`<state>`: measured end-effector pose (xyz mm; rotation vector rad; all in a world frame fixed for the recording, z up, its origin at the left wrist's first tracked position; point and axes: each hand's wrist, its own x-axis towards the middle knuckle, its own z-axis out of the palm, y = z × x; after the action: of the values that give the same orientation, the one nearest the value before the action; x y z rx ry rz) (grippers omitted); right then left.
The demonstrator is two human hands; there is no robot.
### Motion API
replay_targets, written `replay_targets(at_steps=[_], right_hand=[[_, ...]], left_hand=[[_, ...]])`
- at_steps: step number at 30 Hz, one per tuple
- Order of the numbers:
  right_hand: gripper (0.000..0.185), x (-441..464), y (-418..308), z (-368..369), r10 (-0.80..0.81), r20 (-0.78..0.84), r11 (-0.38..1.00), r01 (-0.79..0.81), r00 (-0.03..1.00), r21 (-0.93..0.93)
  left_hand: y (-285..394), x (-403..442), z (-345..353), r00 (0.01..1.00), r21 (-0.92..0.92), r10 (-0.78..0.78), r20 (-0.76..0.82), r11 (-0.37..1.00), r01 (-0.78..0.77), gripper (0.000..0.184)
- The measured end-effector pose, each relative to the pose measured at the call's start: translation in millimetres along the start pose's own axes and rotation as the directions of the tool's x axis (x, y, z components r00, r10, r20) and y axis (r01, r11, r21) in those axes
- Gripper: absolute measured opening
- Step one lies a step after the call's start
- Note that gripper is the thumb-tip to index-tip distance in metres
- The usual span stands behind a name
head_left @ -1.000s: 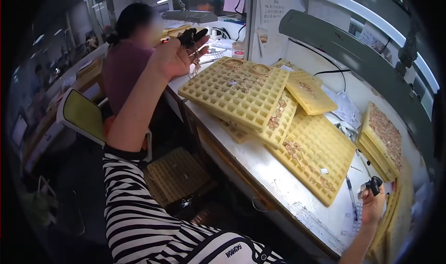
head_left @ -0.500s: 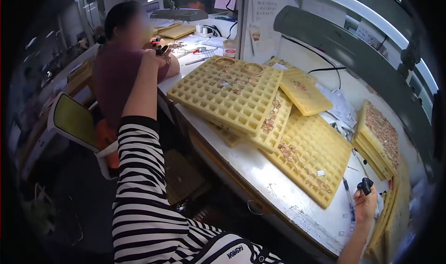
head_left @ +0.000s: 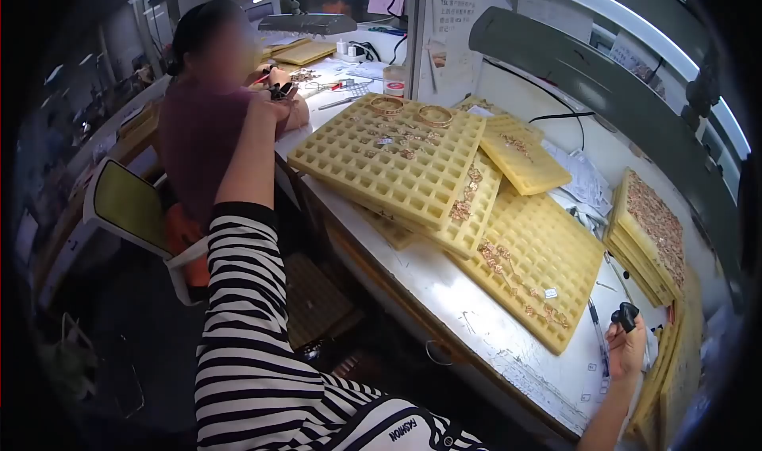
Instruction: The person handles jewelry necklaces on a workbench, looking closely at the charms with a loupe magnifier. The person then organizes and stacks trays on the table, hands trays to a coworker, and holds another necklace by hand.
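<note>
My left arm, in a black-and-white striped sleeve, stretches forward to the co-worker at the left. My left hand (head_left: 272, 106) is by the co-worker's hands (head_left: 278, 78), with small black pieces (head_left: 281, 91) at its fingertips. Its fingers look bent, but what they hold is too small to make out. Low at the right, my right hand (head_left: 627, 352) is raised just above the white bench with fingers drawn together. A short black rounded piece (head_left: 627, 317) sits at its fingertips; whether held or worn on them is unclear. A pen (head_left: 597, 332) lies beside this hand.
Yellow gridded trays (head_left: 381, 161) with copper-coloured jewellery overlap on the bench (head_left: 444, 300); two bangles (head_left: 435, 116) lie on the top one. More trays (head_left: 635, 252) are stacked at the right. A grey lamp (head_left: 587, 94) hangs over the back. A chair (head_left: 131, 209) stands left.
The co-worker's hand has risen slightly beside my left hand. My left arm has shifted a little to the right in view. My right hand has hardly moved.
</note>
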<state>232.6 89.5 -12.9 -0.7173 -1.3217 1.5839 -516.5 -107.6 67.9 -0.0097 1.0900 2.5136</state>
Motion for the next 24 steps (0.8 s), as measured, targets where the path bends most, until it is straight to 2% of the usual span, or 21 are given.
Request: replay_targets(at_steps=[3,7,9,13,15,16,17,24], right_hand=[[0.018,-1,0,0,0.003,-0.002,1.0,-0.003,1.0,0.001],[0.019,0,1,-1,0.003,0.015,1.0,-0.003,1.0,0.001],[0.019,0,0,0,0.007,0.015,1.0,-0.007,1.0,-0.003],[0.019,-1,-1,3,0.011,0.013,1.0,-0.011,1.0,-0.013],[0.018,-2,-2,4,0.014,0.004,1.0,-0.014,1.0,-0.014],[0.018,-2,-2,5,0.017,0.0,1.0,-0.017,1.0,-0.013],[0.018,-1,-2,5,0.015,0.0,1.0,-0.015,1.0,-0.014],[0.016,-2,-3,7,0.018,0.008,0.999,-0.018,1.0,-0.029]], left_hand=[[-7,-12,9,1.0,-0.046,0.022,-0.01,0.999,-0.023,0.038],[-8,-1,10,0.999,-0.137,-0.039,-0.029,0.99,0.035,0.036],[-10,2,13,1.0,-0.226,0.02,0.002,0.974,-0.019,0.036],[-12,9,13,0.999,-0.252,-0.03,0.016,0.967,0.033,0.036],[-13,-13,20,0.998,-0.194,-0.048,-0.027,0.98,0.042,0.039],[-14,-1,19,1.0,-0.262,0.019,0.017,0.965,-0.014,0.039],[-13,5,16,1.0,-0.264,0.019,0.018,0.964,-0.014,0.039],[-10,38,0,0.941,-0.517,0.027,0.336,0.841,0.16,0.039]])
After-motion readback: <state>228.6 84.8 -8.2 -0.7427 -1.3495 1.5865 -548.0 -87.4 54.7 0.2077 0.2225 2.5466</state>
